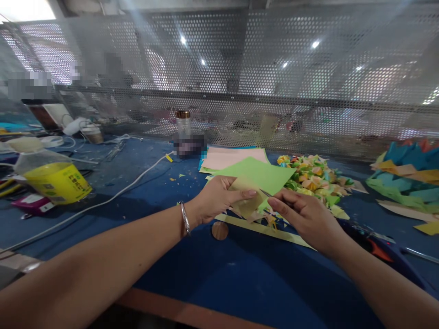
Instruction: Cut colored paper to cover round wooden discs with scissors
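Note:
Between thumb and fingers, my left hand (222, 196) holds a pale yellow sheet of paper (245, 185), which looks bent or folded. My right hand (302, 214) is closed in a pinch close to the sheet's right edge. A thin dark tip shows at its fingertips, too small to name. Behind both hands lies a light green sheet of paper (264, 171), partly covering a stack topped with pale pink paper (236, 158). Small paper scraps and a long pale yellow paper strip (274, 231) lie on the blue table below the hands.
Folded paper flowers (312, 176) are heaped right of the sheets, with layered coloured paper (408, 176) farther right. A dark tool with an orange part (380, 250) lies by my right forearm. Left are a yellow-labelled bottle (56, 180) and white cable (123, 189); perforated metal panels (222, 68) stand behind.

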`<state>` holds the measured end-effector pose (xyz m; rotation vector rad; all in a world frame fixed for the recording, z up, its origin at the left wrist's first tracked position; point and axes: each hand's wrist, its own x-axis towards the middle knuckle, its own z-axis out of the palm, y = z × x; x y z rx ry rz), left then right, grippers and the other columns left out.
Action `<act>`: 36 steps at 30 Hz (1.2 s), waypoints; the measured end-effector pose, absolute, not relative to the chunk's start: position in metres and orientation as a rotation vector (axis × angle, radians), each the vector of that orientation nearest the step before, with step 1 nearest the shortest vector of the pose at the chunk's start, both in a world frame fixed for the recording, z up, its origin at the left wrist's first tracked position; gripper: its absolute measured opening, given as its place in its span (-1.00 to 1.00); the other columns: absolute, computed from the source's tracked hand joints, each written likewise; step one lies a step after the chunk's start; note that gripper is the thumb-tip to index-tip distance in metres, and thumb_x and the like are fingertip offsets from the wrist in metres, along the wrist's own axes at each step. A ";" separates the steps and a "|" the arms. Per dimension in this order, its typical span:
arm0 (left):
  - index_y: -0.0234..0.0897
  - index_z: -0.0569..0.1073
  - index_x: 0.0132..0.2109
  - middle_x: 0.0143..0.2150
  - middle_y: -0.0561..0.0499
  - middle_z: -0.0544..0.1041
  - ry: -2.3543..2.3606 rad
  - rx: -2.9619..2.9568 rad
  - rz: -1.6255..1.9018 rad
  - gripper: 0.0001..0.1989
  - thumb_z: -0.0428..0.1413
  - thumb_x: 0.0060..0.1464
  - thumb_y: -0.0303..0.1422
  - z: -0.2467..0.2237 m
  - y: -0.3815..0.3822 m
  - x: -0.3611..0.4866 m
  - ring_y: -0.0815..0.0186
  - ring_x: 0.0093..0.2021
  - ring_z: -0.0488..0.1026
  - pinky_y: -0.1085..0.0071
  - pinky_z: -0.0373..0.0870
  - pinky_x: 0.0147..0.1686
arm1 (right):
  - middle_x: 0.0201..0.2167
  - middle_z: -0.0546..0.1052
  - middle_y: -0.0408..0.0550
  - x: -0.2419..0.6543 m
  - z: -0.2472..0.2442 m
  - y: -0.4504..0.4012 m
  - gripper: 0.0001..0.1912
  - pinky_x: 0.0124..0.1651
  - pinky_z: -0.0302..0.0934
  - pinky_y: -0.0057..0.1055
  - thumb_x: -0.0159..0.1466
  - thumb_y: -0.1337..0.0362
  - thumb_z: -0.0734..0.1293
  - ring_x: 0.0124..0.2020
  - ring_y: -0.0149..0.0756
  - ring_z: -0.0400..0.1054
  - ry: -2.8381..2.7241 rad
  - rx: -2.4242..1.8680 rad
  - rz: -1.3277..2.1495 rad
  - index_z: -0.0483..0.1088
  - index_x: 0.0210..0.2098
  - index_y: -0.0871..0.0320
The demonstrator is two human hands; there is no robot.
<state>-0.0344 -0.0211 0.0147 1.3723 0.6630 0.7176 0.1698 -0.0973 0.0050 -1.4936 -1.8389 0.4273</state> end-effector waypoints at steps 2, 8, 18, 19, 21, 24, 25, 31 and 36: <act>-0.35 0.61 -0.28 -0.30 -0.06 0.65 0.675 1.385 0.718 -0.76 0.36 -0.06 -0.27 0.015 -0.022 -0.034 0.37 -0.38 0.52 0.43 0.44 -0.32 | -0.60 0.19 -0.20 0.170 0.005 -0.097 -0.48 -0.46 -0.01 -0.37 0.36 -0.16 0.19 -0.53 -0.34 0.09 -1.838 -1.505 0.432 0.28 -0.53 0.08; -0.33 0.60 -0.32 -0.33 -0.05 0.64 0.669 1.419 0.689 -0.81 0.34 -0.03 -0.28 0.016 -0.023 -0.035 0.35 -0.37 0.53 0.40 0.44 -0.28 | -0.58 0.23 -0.18 0.170 0.005 -0.097 -0.49 -0.43 0.04 -0.36 0.36 -0.16 0.18 -0.50 -0.31 0.16 -1.863 -1.500 0.420 0.28 -0.53 0.08; -0.35 0.61 -0.32 -0.31 -0.05 0.64 0.635 1.324 0.654 -0.86 0.33 -0.02 -0.35 0.015 -0.023 -0.035 0.37 -0.38 0.54 0.43 0.46 -0.29 | -0.59 0.21 -0.20 0.172 0.005 -0.096 -0.49 -0.43 0.04 -0.39 0.38 -0.12 0.18 -0.51 -0.33 0.18 -1.919 -1.507 0.379 0.22 -0.55 0.08; -0.35 0.62 -0.31 -0.31 -0.05 0.64 0.631 1.320 0.651 -0.86 0.34 -0.02 -0.35 0.015 -0.023 -0.035 0.37 -0.38 0.54 0.43 0.46 -0.29 | -0.59 0.21 -0.20 0.172 0.005 -0.096 -0.49 -0.44 0.04 -0.39 0.38 -0.12 0.18 -0.52 -0.34 0.17 -1.925 -1.507 0.374 0.21 -0.55 0.08; -0.35 0.62 -0.31 -0.31 -0.06 0.65 0.624 1.312 0.636 -0.85 0.34 -0.02 -0.35 0.016 -0.023 -0.035 0.37 -0.38 0.54 0.41 0.47 -0.27 | -0.59 0.21 -0.20 0.172 0.006 -0.096 -0.50 -0.44 0.04 -0.40 0.38 -0.10 0.17 -0.52 -0.35 0.18 -1.931 -1.508 0.367 0.21 -0.55 0.09; -0.35 0.62 -0.31 -0.33 -0.06 0.65 0.612 1.298 0.613 -0.83 0.35 -0.03 -0.33 0.017 -0.024 -0.036 0.36 -0.39 0.55 0.40 0.47 -0.26 | -0.59 0.22 -0.20 0.171 0.006 -0.096 -0.50 -0.44 0.04 -0.41 0.38 -0.10 0.16 -0.52 -0.34 0.19 -1.939 -1.510 0.364 0.23 -0.54 0.09; -0.36 0.62 -0.32 -0.34 -0.05 0.65 0.609 1.296 0.608 -0.83 0.36 -0.03 -0.33 0.017 -0.024 -0.036 0.37 -0.39 0.55 0.41 0.47 -0.26 | -0.59 0.22 -0.20 0.172 0.006 -0.096 -0.50 -0.44 0.04 -0.40 0.38 -0.10 0.16 -0.52 -0.34 0.20 -1.941 -1.515 0.364 0.24 -0.54 0.09; -0.35 0.63 -0.31 -0.30 -0.05 0.65 0.601 1.269 0.580 -0.80 0.39 -0.07 -0.32 0.016 -0.023 -0.035 0.36 -0.35 0.56 0.41 0.48 -0.22 | -0.58 0.23 -0.19 0.173 0.004 -0.095 -0.48 -0.43 0.05 -0.40 0.37 -0.15 0.15 -0.50 -0.33 0.18 -1.947 -1.542 0.383 0.26 -0.53 0.09; -0.35 0.63 -0.30 -0.30 -0.06 0.65 0.570 1.236 0.569 -0.75 0.42 -0.12 -0.30 0.013 -0.022 -0.034 0.34 -0.33 0.57 0.39 0.48 -0.22 | -0.59 0.20 -0.20 0.173 0.004 -0.096 -0.48 -0.45 0.04 -0.41 0.38 -0.13 0.16 -0.52 -0.35 0.17 -1.943 -1.519 0.370 0.24 -0.55 0.09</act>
